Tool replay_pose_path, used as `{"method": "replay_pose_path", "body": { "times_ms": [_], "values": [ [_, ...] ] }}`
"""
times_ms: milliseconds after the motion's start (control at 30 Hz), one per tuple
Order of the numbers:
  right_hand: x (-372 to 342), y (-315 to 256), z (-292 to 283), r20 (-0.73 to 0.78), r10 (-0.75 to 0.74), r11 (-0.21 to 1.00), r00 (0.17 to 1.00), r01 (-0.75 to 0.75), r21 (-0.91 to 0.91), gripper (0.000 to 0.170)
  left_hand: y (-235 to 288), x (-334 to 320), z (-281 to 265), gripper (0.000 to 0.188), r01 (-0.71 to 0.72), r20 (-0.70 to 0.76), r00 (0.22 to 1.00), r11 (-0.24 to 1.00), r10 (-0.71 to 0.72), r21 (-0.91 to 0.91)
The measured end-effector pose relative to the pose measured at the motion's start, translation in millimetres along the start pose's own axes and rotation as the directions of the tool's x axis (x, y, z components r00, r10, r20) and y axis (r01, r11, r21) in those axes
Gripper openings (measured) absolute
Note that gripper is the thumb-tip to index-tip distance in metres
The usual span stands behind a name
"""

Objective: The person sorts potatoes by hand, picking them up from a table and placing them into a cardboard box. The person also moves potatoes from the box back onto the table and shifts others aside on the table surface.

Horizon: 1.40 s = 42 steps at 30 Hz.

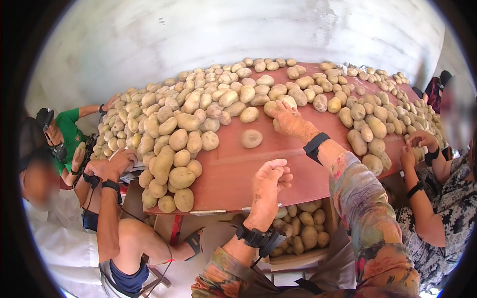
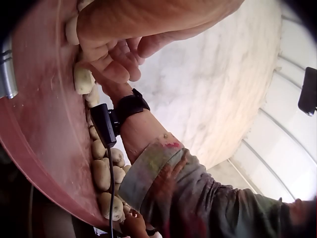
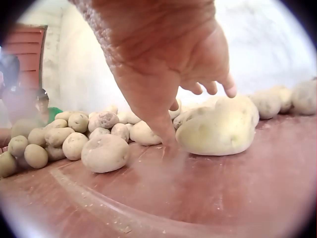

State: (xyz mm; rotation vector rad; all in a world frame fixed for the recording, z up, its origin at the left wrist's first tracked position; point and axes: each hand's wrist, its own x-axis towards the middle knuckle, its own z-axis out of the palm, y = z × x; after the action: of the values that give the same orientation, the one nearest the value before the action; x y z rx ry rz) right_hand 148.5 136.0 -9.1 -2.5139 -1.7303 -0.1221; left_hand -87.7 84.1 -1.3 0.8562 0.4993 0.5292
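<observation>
My right hand (image 1: 293, 122) reaches out over the table at the near edge of the potato pile, its fingers spread. In the right wrist view its thumb (image 3: 161, 124) points down beside a large pale potato (image 3: 218, 131), with the other fingertips above and behind it. A lone potato (image 1: 252, 138) lies on the bare red tabletop left of this hand. My left hand (image 1: 268, 191) hovers over the near part of the table with loosely curled fingers and nothing in them. The left wrist view shows those fingers (image 2: 116, 69) bent above the red surface.
Potatoes (image 1: 186, 121) heap along the left and back of the red table (image 1: 233, 169), with more (image 1: 380, 126) on the right. A box of potatoes (image 1: 308, 233) stands below the front edge. People work at the left (image 1: 112, 198) and right (image 1: 427, 198). A pale wall (image 1: 238, 35) rises behind.
</observation>
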Motion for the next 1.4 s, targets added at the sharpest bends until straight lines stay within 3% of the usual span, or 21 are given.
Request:
{"method": "replay_pose_path", "body": {
  "times_ms": [200, 333, 433, 600, 1033, 1233, 1300, 1400],
  "values": [
    [20.1, 5.1, 6.9, 0.076, 0.028, 0.995, 0.997, -0.035, 0.090, 0.062, 4.6, 2.0, -5.2, 0.018, -0.013, -0.009, 1.000, 1.000, 0.013, -0.010],
    [29.5, 7.8, 18.0, 0.009, 0.008, 0.999, 1.000, -0.008, 0.034, 0.062, 3.3, 4.3, -4.5, 0.018, -0.015, 0.003, 1.000, 1.000, 0.015, -0.021],
    [30.2, 3.8, 7.1, 0.083, 0.093, 0.995, 0.992, -0.096, 0.027, 0.058, -0.4, 5.6, -2.7, 0.018, -0.012, 0.014, 1.000, 1.000, 0.013, -0.018],
    [28.5, 16.3, 22.7, -0.104, 0.107, 0.988, 0.989, -0.094, 0.120, 0.048, -2.2, 4.2, 4.8, 0.018, -0.005, 0.027, 1.000, 1.000, 0.005, -0.010],
    [25.0, 10.6, 28.4, -0.114, 0.175, 0.951, 0.978, -0.138, 0.277, 0.047, -6.1, 9.9, 2.8, 0.018, -0.020, 0.028, 0.999, 0.999, 0.020, -0.027],
    [7.6, 6.6, 18.8, -0.067, 0.201, 0.943, 0.977, -0.175, 0.283, 0.056, -2.6, 7.8, 3.1, 0.017, -0.038, 0.003, 0.999, 0.999, 0.038, -0.024],
    [-0.7, 5.2, 11.5, 0.047, 0.220, 0.914, 0.974, -0.223, 0.339, 0.061, -1.7, 7.5, 2.9, 0.017, -0.037, 0.001, 0.999, 0.999, 0.037, -0.027],
    [-19.9, 3.1, 4.0, 0.087, 0.211, 0.906, 0.974, -0.228, 0.356, 0.064, -2.3, 7.9, 1.6, 0.017, -0.031, 0.001, 1.000, 0.999, 0.031, -0.036]
  ]
}}
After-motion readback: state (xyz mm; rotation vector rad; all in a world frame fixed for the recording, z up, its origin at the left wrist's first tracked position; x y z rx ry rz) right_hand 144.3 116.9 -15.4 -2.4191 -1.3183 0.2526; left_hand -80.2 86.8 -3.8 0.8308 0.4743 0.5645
